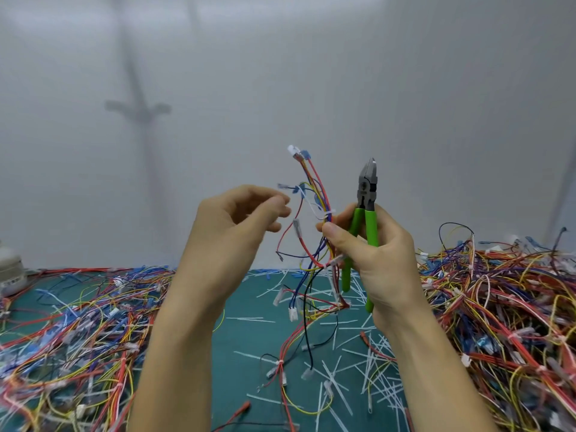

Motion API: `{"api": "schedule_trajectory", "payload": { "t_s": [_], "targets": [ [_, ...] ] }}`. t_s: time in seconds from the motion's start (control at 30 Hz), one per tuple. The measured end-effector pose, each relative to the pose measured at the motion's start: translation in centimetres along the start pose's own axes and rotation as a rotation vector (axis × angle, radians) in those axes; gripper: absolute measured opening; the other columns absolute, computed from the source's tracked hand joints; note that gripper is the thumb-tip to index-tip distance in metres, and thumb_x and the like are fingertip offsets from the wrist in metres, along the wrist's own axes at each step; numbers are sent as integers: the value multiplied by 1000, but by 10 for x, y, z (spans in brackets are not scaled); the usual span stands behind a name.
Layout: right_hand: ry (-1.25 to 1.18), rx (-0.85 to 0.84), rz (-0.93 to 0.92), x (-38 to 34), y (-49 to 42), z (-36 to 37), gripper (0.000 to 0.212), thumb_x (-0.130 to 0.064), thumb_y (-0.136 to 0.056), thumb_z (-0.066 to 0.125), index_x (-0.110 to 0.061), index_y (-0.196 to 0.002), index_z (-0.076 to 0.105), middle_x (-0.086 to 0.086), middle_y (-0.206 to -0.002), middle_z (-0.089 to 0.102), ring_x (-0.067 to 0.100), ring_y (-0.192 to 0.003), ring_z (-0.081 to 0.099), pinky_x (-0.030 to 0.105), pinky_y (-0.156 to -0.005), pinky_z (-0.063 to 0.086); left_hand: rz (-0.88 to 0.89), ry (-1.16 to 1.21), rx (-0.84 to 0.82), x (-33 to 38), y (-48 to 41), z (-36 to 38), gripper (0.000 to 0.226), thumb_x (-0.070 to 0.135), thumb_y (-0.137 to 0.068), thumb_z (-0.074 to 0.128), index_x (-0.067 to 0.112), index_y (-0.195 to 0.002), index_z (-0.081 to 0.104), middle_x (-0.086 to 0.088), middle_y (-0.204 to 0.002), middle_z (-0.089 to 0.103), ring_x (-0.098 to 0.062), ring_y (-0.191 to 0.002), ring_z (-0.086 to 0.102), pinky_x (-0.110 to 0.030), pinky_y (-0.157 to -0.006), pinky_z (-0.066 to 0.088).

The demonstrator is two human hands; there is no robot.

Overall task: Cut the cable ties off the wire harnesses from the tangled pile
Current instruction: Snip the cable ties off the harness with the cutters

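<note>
Holding one wire harness point(321, 188) up at chest height, above the green mat point(246, 335).

Head view, only view:
- Right hand point(378, 257) grips the green-handled cutters point(367, 188), nose up, blades together. Its thumb and forefinger also pinch the harness, just below a white cable tie point(331, 212).
- A second tie point(324, 265) sits lower on the same bundle, by the heel of the thumb.
- Left hand point(230, 222) is raised beside the harness, apart from it, fingers curled. It may hold a tie scrap between thumb and forefinger; motion blur there, cannot tell.
- Tangled pile point(505, 307) at right and a second heap point(78, 322) at left. White offcuts point(343, 378) litter the mat.

Judgement: mid-harness, between cuts. Next move calls for the left hand to take the bundle, freeing the right to open the blades and slip one under the upper tie without nicking insulation.

Obscured:
- Harness tail merges with loose wires on the mat.
- Lower cutter handles are hidden in the palm.
- Grey object point(12, 269) at the left edge is cut off.
</note>
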State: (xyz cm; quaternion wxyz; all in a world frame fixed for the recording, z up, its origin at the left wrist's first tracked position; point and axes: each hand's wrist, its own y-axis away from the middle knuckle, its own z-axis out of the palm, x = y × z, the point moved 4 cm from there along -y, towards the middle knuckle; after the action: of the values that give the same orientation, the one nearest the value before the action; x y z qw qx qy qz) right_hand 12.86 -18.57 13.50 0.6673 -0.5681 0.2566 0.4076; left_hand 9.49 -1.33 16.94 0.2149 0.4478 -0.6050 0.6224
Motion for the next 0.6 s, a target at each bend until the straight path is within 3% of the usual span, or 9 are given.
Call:
{"api": "schedule_trajectory", "payload": {
  "t_s": [0.1,0.2,0.33,0.43,0.5,0.6],
  "targets": [
    [36,-24,-24,-1,1,6,8,-7,-86,70,-11,-87,64,-2,-73,67,10,-66,64,19,-55,50,-57,-205,-143,-7,1,15,14,37,-81,75,24,-86,75,9,-79,75,-6,-79,70,-28,-81,54],
    [17,-69,-5,-1,4,13,6,-9,-94,60,-8,-91,65,2,-76,68,10,-63,63,21,-52,50,-82,-145,-252,-11,3,25,19,29,-78,80,18,-92,73,1,-79,76,-15,-80,73,-38,-83,56],
    [58,-93,15,-1,5,16,13,-7,-97,55,-11,-96,67,9,-87,71,23,-73,63,29,-60,55,-79,76,-215,-12,1,22,24,8,-77,78,6,-99,69,-6,-76,76,-13,-69,71,-19,-66,53],
    [89,-64,23,0,4,14,16,-5,-96,54,-15,-96,67,4,-84,70,33,-73,62,35,-66,57,-103,181,-171,-15,0,18,34,10,-73,79,11,-106,70,-8,-82,76,-17,-74,72,-23,-72,57],
    [111,-56,44,0,3,11,16,-5,-96,53,-15,-98,65,-3,-83,72,24,-68,63,34,-66,56,-107,254,-166,-16,-1,16,38,13,-70,77,15,-107,70,-8,-84,76,-18,-77,73,-28,-77,59],
    [159,-78,81,-1,1,3,14,-7,-96,54,-17,-99,64,-3,-86,75,11,-67,60,32,-65,53,-139,400,-183,-16,-1,12,40,10,-70,72,10,-110,69,-8,-87,76,-19,-79,73,-27,-72,59]
  ]
}}
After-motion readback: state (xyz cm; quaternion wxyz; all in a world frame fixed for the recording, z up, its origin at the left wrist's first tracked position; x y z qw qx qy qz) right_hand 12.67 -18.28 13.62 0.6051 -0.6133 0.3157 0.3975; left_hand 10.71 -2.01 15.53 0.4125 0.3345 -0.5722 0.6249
